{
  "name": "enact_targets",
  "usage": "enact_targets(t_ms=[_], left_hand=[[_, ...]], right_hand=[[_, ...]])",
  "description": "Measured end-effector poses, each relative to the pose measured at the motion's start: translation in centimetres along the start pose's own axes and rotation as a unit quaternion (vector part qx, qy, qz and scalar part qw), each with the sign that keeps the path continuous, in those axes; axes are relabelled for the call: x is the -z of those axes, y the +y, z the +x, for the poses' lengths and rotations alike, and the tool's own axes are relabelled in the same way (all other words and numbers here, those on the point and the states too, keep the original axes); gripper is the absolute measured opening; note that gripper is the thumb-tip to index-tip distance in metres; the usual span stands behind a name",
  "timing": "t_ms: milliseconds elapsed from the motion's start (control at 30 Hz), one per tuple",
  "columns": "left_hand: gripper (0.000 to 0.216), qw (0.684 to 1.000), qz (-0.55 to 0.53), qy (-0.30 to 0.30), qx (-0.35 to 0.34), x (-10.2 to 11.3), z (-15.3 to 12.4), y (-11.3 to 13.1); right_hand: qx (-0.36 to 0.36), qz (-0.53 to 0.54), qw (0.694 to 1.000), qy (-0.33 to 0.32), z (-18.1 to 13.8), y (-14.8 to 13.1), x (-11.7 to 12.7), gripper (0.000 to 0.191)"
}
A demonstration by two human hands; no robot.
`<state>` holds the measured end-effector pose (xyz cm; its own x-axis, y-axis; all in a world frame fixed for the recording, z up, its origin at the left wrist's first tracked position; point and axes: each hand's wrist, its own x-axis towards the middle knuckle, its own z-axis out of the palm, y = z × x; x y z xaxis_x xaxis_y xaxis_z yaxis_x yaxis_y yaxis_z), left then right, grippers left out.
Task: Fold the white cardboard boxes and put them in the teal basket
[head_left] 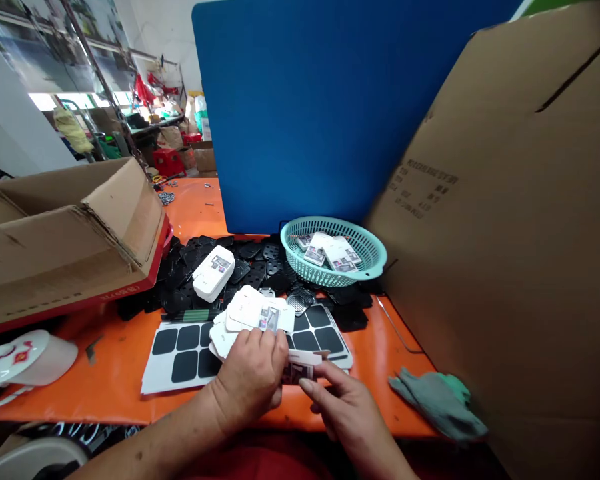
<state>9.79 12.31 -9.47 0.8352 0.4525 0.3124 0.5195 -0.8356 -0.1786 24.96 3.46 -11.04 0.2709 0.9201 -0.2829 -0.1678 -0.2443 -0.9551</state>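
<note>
A small printed card or flat box (304, 360), white-edged with a dark picture on its front, is held between both hands near the table's front edge. My left hand (253, 370) is closed with its fingers curled around the left end. On the right end, my right hand (347, 400) pinches with thumb and forefinger. Just beyond my left hand lies a loose pile of white printed cards (247, 310). Under the pile are white sheets (153, 373) bearing black rounded-square pads (185, 367). A neat stack of similar cards (213, 273) sits farther back.
A turquoise plastic basket (365, 272) holds several printed packages (340, 255). Black plastic plates (250, 273) spread across the orange table (115, 367). Cardboard boxes stand left (45, 260) and right (505, 267), a blue board (310, 120) behind. A white teapot (40, 360) and grey gloves (440, 403) lie nearby.
</note>
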Motion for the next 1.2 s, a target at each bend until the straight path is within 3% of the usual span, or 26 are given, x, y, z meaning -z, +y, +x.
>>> enact_targets(t_ms=[133, 200, 267, 333, 400, 467, 533, 600, 667, 800, 867, 1033, 1133, 1200], left_hand=[[0.047, 0.997, -0.026, 0.065, -0.026, -0.6, -1.0, 0.8], [0.026, 0.992, -0.11, 0.065, -0.01, -1.0, -1.7, 1.4], [0.016, 0.959, -0.281, 0.012, 0.032, -1.4, -2.2, 2.0], [0.025, 0.866, -0.484, -0.061, 0.107, -1.6, -2.7, 2.7], [0.032, 0.733, -0.64, -0.115, 0.199, -1.7, -3.0, 3.3], [0.04, 0.614, -0.726, -0.14, 0.277, -1.8, -3.4, 3.8], [0.048, 0.543, -0.762, -0.152, 0.318, -2.0, -3.9, 4.0], [0.052, 0.513, -0.775, -0.167, 0.329, -2.3, -4.4, 4.1], [0.053, 0.523, -0.775, -0.165, 0.314, -2.5, -4.8, 4.1], [0.054, 0.658, -0.703, -0.027, 0.268, -2.9, -5.6, 3.9], [0.055, 0.694, -0.675, 0.014, 0.249, -3.1, -5.7, 3.8], [0.024, 0.661, -0.703, -0.015, 0.262, -2.9, -5.3, 3.6], [0.024, 0.707, -0.662, 0.031, 0.248, -2.9, -5.1, 3.6], [0.02, 0.708, -0.662, 0.055, 0.239, -3.0, -5.1, 3.6]], right_hand=[[-0.061, 0.018, 0.993, -0.102, -0.5, -0.1, 0.9, 0.034], [-0.011, 0.005, 0.99, -0.138, -0.5, -0.6, 1.3, 0.025], [0.064, -0.043, 0.983, -0.17, -0.2, -1.0, 1.6, 0.017], [0.13, -0.107, 0.971, -0.172, 0.1, -1.1, 1.9, 0.014], [0.201, -0.175, 0.96, -0.089, 0.4, -0.7, 2.3, 0.014], [0.268, -0.217, 0.938, 0.011, 0.5, 0.4, 2.7, 0.014], [0.282, -0.213, 0.934, 0.047, 0.5, 1.8, 2.8, 0.017], [0.246, -0.167, 0.954, 0.036, 0.2, 3.3, 2.5, 0.02], [0.182, -0.108, 0.977, 0.034, -0.2, 4.4, 1.7, 0.026], [0.06, -0.002, 0.998, 0.034, -1.2, 5.0, 0.4, 0.03], [0.056, 0.013, 0.998, 0.027, -1.5, 4.8, 0.3, 0.03], [0.109, 0.008, 0.994, 0.011, -1.6, 4.8, 0.3, 0.028], [0.036, 0.114, 0.993, -0.001, -1.3, 5.4, -0.1, 0.034], [-0.008, 0.167, 0.986, -0.016, -1.0, 5.5, -0.1, 0.041]])
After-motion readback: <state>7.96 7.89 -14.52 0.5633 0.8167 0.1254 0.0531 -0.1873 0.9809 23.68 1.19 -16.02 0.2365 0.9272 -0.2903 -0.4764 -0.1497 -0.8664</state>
